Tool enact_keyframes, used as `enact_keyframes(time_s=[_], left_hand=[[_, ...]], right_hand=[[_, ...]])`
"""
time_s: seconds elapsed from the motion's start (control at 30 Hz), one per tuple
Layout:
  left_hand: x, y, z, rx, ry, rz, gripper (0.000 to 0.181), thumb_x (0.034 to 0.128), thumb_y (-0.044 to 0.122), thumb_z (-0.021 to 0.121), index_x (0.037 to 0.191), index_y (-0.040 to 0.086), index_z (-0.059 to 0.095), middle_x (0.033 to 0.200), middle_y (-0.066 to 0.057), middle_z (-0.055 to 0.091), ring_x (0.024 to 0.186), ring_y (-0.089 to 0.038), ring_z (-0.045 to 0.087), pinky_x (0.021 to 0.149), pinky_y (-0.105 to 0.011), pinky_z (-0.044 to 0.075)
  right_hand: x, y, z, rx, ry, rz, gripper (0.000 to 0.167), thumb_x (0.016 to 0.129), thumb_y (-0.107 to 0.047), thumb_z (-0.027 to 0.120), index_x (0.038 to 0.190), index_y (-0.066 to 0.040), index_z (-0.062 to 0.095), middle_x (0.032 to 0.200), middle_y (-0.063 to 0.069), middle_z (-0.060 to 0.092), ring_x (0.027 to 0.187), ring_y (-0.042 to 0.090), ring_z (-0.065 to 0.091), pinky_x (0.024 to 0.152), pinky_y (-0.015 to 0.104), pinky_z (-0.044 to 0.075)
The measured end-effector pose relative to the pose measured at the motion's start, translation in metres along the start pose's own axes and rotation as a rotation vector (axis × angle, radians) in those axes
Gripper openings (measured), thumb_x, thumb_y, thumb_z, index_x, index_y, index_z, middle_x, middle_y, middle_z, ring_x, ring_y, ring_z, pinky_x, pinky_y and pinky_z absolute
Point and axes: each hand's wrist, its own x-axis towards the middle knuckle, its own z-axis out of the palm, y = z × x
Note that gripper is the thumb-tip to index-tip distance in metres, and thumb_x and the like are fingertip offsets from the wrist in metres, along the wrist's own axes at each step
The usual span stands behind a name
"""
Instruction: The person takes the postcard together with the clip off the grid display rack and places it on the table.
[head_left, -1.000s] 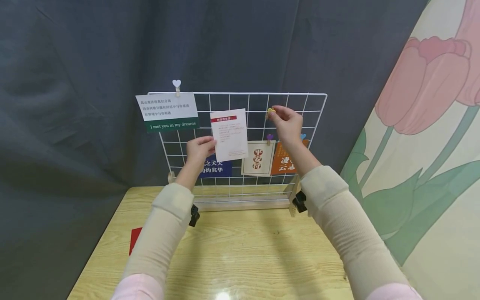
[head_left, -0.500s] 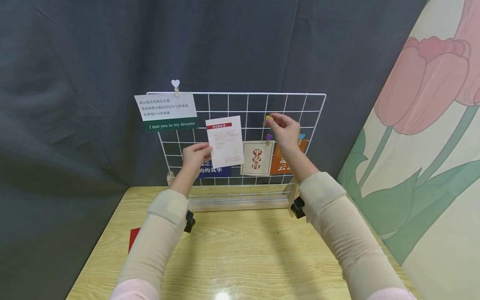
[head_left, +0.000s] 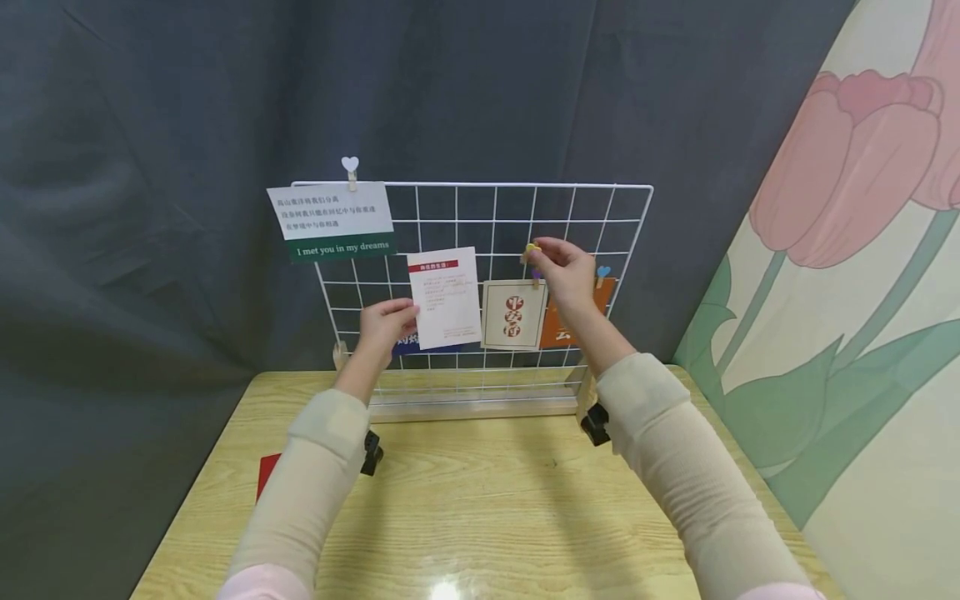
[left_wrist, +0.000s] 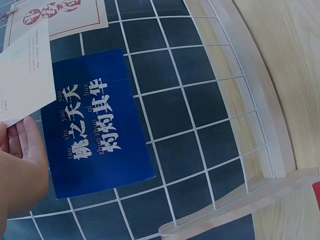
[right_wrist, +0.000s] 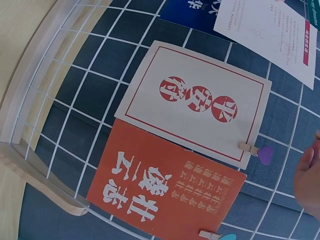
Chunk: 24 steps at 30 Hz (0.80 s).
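Observation:
My left hand point(head_left: 384, 327) holds a white card with a red heading strip point(head_left: 447, 304) by its left edge, in front of a white wire grid point(head_left: 513, 196). Behind that card hangs a blue card point(left_wrist: 100, 125), partly covered in the head view. My right hand point(head_left: 567, 273) pinches a small clothespin with a yellow top point(head_left: 532, 248) between thumb and forefinger. Just below it, a purple heart clothespin point(right_wrist: 257, 152) fastens a cream card point(right_wrist: 195, 100) to the grid. An orange card point(right_wrist: 160, 180) hangs beside it with a blue heart clothespin point(right_wrist: 217, 236).
A white and green card point(head_left: 333, 221) hangs from the grid's top left under a white heart clothespin point(head_left: 351, 171). The grid stands in a wooden base point(head_left: 472, 409) on a wooden table point(head_left: 465, 500). Something red point(head_left: 266, 473) lies at the left, partly behind the sleeve.
Both hands have moved down along the grid. The white card now sits lower and a bit further left, over the blue card; the yellow clothespin came down near the purple one.

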Motion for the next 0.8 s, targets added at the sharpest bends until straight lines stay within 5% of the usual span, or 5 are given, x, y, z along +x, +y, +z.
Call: enact_keyframes(time_s=[0.67,0.8], left_hand=[[-0.006,-0.014,-0.008,-0.055,-0.018,-0.027,0.027,0.0790,0.000,0.060,0.105,-0.008,0.056,0.082,-0.007,0.057,0.066,-0.013,0.056,0.073,-0.031,0.048],[-0.003,-0.021,-0.011,-0.050,-0.007,-0.033,0.028,0.0779,0.000,0.061,0.104,-0.008,0.056,0.087,-0.013,0.059,0.070,-0.017,0.058,0.072,-0.030,0.048]], right_hand=[[-0.013,0.022,-0.005,-0.005,-0.077,-0.016,0.023,0.080,0.002,0.058,0.101,0.011,0.056,0.080,-0.001,0.061,0.072,0.009,0.056,0.069,0.020,0.046],[-0.017,0.028,-0.005,-0.002,-0.080,0.003,0.025,0.079,0.003,0.059,0.102,0.012,0.055,0.079,0.000,0.062,0.070,0.009,0.056,0.069,0.020,0.046]])
